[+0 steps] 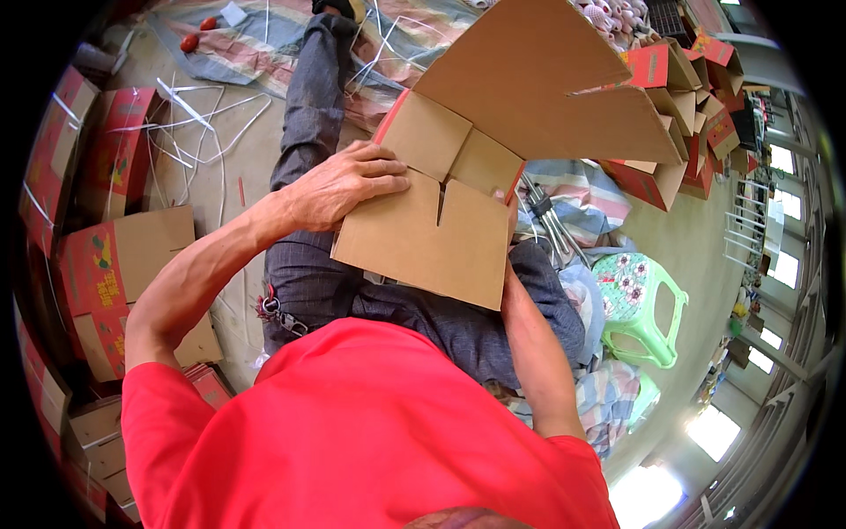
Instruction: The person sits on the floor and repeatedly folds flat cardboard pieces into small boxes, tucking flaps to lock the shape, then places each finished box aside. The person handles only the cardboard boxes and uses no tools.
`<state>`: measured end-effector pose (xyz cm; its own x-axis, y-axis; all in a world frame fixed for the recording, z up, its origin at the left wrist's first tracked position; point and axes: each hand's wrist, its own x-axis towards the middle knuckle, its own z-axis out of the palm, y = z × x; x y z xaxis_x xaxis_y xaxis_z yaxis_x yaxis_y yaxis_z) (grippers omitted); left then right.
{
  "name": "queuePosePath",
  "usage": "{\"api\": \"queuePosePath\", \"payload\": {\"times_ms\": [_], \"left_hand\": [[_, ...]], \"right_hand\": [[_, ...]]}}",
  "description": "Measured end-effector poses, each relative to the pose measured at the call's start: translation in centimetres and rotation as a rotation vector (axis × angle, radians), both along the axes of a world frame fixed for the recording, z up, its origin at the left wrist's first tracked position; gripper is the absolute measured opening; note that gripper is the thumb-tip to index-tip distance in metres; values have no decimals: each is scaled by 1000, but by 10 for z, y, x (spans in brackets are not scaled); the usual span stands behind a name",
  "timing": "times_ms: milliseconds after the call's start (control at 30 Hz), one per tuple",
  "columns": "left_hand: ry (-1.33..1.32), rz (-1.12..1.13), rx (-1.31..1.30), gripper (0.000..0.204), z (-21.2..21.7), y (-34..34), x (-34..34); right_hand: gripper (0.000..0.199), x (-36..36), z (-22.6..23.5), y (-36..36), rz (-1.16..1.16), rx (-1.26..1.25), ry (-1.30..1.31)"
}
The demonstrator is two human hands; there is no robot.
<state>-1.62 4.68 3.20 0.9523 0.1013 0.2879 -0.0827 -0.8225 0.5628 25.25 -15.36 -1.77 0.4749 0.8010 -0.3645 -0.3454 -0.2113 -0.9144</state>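
A brown cardboard box [458, 203] with open flaps rests over my lap, its largest flap [546, 79] sticking up and away. My left hand [348, 185] lies flat with spread fingers on the box's near left flap, pressing on it. My right forearm runs up under the box's lower right edge; my right hand is hidden behind the cardboard, with only a fingertip [500, 196] showing near the slot. I wear a red shirt and grey trousers.
Red printed cartons [110, 264] are stacked at the left, and more open cartons [679, 115] at the upper right. White plastic straps [198, 115] lie on the floor. A green plastic stool [639, 304] stands at the right beside striped cloth.
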Motion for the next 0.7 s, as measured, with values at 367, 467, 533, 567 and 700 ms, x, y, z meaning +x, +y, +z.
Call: {"api": "queuePosePath", "payload": {"times_ms": [367, 467, 533, 567, 700], "left_hand": [[-9, -38, -105, 67, -10, -2, -22], [-10, -67, -120, 66, -10, 0, -29], [15, -92, -187, 57, -9, 0, -34], [30, -106, -220, 54, -9, 1, -36], [-13, -139, -251, 55, -24, 4, -35]], "right_hand": [[44, -23, -7, -14, -64, 147, -1426], [37, -18, 10, -37, 267, 172, -1589], [32, -22, 17, -48, 433, 182, -1547], [30, -27, 21, -50, 455, 210, -1515], [28, -43, 30, -59, 530, 295, -1450]]}}
